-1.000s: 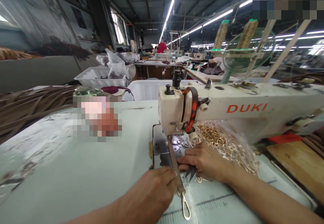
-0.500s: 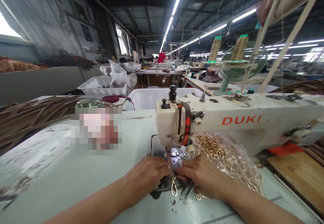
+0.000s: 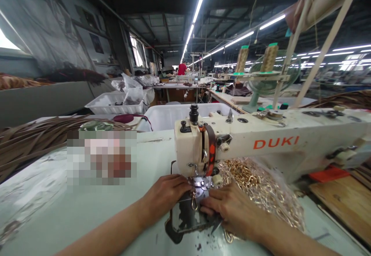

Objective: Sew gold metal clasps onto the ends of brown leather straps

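Observation:
A sewing machine [image 3: 188, 148] stands before me, with its presser foot [image 3: 202, 182] low over the dark, worn machine bed [image 3: 188, 215]. My left hand [image 3: 171, 194] is closed, its fingertips pinched left of the foot on a small strap end, mostly hidden. From there hangs a gold snap hook [image 3: 194, 202], over the bed. On the other side, my right hand [image 3: 232, 205] has its fingers curled close to the foot. Pointed metal blades [image 3: 216, 225] stick out beneath that hand. Whether it grips them I cannot tell.
Behind my right hand lies a clear plastic bag of gold hooks [image 3: 261, 182]. Long brown strips [image 3: 43, 136] cover the table's far left, near a blurred-out patch [image 3: 101, 157]. A white bin [image 3: 174, 113] stands beyond the machine. A wooden board [image 3: 344, 198] is at right.
The snap hook has moved up and back towards the presser foot, along with my left fingertips. More of the machine bed shows in front. The view has shifted slightly.

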Available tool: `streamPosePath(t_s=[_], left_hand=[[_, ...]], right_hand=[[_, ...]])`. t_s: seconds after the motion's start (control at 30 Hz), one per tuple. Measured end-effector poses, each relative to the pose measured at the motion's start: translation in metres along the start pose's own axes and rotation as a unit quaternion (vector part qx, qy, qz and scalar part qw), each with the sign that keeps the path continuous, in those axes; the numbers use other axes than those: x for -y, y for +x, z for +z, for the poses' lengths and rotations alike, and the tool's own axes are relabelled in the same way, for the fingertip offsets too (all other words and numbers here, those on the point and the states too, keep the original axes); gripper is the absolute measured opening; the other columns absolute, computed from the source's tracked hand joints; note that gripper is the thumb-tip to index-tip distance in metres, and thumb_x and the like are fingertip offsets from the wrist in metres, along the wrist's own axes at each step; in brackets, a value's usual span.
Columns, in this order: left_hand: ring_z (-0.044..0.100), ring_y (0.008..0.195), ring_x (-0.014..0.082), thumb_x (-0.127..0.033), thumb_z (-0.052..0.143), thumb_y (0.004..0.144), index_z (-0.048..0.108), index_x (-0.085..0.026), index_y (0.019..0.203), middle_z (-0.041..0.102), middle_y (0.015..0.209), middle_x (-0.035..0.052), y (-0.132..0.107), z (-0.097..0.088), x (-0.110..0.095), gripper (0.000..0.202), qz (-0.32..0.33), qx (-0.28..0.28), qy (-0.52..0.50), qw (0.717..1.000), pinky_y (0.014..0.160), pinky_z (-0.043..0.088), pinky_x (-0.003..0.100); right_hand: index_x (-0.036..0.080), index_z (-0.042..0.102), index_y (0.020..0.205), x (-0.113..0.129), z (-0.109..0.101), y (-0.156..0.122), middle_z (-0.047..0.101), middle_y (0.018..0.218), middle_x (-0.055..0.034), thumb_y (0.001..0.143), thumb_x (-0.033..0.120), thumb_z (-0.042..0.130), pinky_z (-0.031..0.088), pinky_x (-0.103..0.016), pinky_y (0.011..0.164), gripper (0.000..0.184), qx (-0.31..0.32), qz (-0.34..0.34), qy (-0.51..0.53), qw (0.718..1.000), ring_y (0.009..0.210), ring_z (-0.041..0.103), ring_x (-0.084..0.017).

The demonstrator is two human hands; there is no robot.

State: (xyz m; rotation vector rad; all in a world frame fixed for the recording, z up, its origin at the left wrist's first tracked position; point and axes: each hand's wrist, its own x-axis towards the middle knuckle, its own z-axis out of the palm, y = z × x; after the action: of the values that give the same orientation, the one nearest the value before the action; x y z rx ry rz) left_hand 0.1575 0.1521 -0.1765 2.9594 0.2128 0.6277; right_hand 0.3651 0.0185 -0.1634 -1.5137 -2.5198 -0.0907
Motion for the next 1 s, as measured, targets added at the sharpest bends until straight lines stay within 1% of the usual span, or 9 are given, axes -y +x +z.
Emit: streamPosePath(t_s=[0.17, 0.33, 0.53, 0.67, 0.8, 0.83, 0.9, 0.93, 1.0], left_hand=[[0.064, 0.092, 0.0201, -0.022, 0.05, 0.096, 0.062, -0.015, 0.108, 0.067, 0.105, 0.0081, 0.005, -0.007, 0.007, 0.018, -0.059, 0.024, 0.033, 0.997, 0.084, 0.052, 0.03], [0.058, 0.111, 0.0199, -0.007, 0.05, 0.091, 0.062, -0.013, 0.107, 0.064, 0.118, 0.0095, 0.024, -0.017, 0.012, 0.021, 0.009, 0.113, 0.049, 0.992, 0.095, 0.045, 0.026], [0.063, 0.1, 0.0288, 0.002, 0.052, 0.084, 0.064, -0.007, 0.089, 0.068, 0.096, 0.0192, 0.029, -0.014, 0.006, 0.016, -0.019, 0.146, 0.104, 0.984, 0.093, 0.045, 0.041], [0.066, 0.089, 0.0284, -0.001, 0.051, 0.085, 0.063, -0.008, 0.092, 0.069, 0.091, 0.017, 0.003, -0.029, -0.023, 0.016, -0.087, 0.129, 0.097, 0.983, 0.083, 0.049, 0.041], [0.068, 0.072, 0.0168, -0.018, 0.037, 0.099, 0.06, -0.018, 0.104, 0.07, 0.083, 0.0039, -0.035, -0.044, -0.079, 0.024, -0.216, 0.093, -0.068, 0.97, 0.064, 0.051, 0.024], [0.067, 0.066, 0.0159, -0.029, 0.037, 0.1, 0.06, -0.016, 0.106, 0.069, 0.08, 0.0044, -0.043, -0.044, -0.094, 0.026, -0.275, 0.081, -0.217, 0.933, 0.058, 0.05, 0.022], [0.064, 0.056, 0.0141, -0.049, 0.048, 0.094, 0.06, -0.012, 0.106, 0.068, 0.076, 0.0065, -0.054, -0.041, -0.119, 0.041, -0.357, 0.041, -0.484, 0.798, 0.05, 0.046, 0.02], [0.063, 0.054, 0.0134, -0.056, 0.055, 0.088, 0.061, -0.011, 0.107, 0.068, 0.078, 0.008, -0.057, -0.039, -0.13, 0.049, -0.379, 0.015, -0.57, 0.729, 0.049, 0.044, 0.019], [0.062, 0.053, 0.0118, -0.06, 0.066, 0.078, 0.062, -0.011, 0.105, 0.067, 0.081, 0.0089, -0.061, -0.035, -0.145, 0.056, -0.397, -0.028, -0.635, 0.663, 0.049, 0.043, 0.018]], right_hand=[[0.024, 0.055, 0.084, -0.002, 0.001, -0.002, 0.062, 0.076, 0.0041, 0.1, 0.041, 0.038, 0.03, -0.031, 0.058, 0.029, -0.009, -0.005, 0.01, 1.0, 0.066, 0.058, -0.014], [0.022, 0.056, 0.077, -0.005, 0.003, -0.002, 0.062, 0.07, 0.0033, 0.098, 0.049, 0.038, 0.03, -0.029, 0.056, 0.038, -0.022, -0.008, 0.011, 1.0, 0.063, 0.058, -0.013], [0.021, 0.064, 0.082, 0.01, -0.022, 0.004, 0.067, 0.078, -0.0019, 0.09, 0.052, 0.055, 0.039, -0.026, 0.061, 0.033, 0.016, 0.006, -0.005, 1.0, 0.073, 0.064, -0.018], [0.021, 0.067, 0.094, 0.029, -0.045, -0.015, 0.066, 0.085, -0.005, 0.076, 0.061, 0.065, 0.047, -0.031, 0.061, 0.043, -0.012, 0.09, -0.023, 0.996, 0.074, 0.065, -0.025], [0.027, 0.055, 0.12, 0.051, -0.041, -0.052, 0.062, 0.095, -0.0047, 0.095, 0.044, 0.046, 0.052, -0.031, 0.062, 0.03, -0.129, 0.139, 0.026, 0.982, 0.076, 0.065, -0.021], [0.029, 0.051, 0.124, 0.057, -0.037, -0.059, 0.061, 0.1, -0.0051, 0.098, 0.038, 0.042, 0.053, -0.029, 0.064, 0.029, -0.151, 0.14, 0.046, 0.977, 0.079, 0.065, -0.02], [0.029, 0.047, 0.126, 0.07, -0.028, -0.068, 0.059, 0.107, -0.0059, 0.099, 0.032, 0.038, 0.053, -0.027, 0.069, 0.028, -0.186, 0.147, 0.092, 0.967, 0.088, 0.064, -0.019], [0.029, 0.046, 0.124, 0.077, -0.025, -0.07, 0.058, 0.108, -0.0061, 0.099, 0.031, 0.038, 0.053, -0.027, 0.072, 0.027, -0.197, 0.151, 0.119, 0.961, 0.091, 0.063, -0.018], [0.026, 0.047, 0.116, 0.089, -0.018, -0.072, 0.059, 0.1, -0.005, 0.098, 0.029, 0.04, 0.053, -0.027, 0.071, 0.019, -0.205, 0.161, 0.17, 0.95, 0.087, 0.062, -0.017]])
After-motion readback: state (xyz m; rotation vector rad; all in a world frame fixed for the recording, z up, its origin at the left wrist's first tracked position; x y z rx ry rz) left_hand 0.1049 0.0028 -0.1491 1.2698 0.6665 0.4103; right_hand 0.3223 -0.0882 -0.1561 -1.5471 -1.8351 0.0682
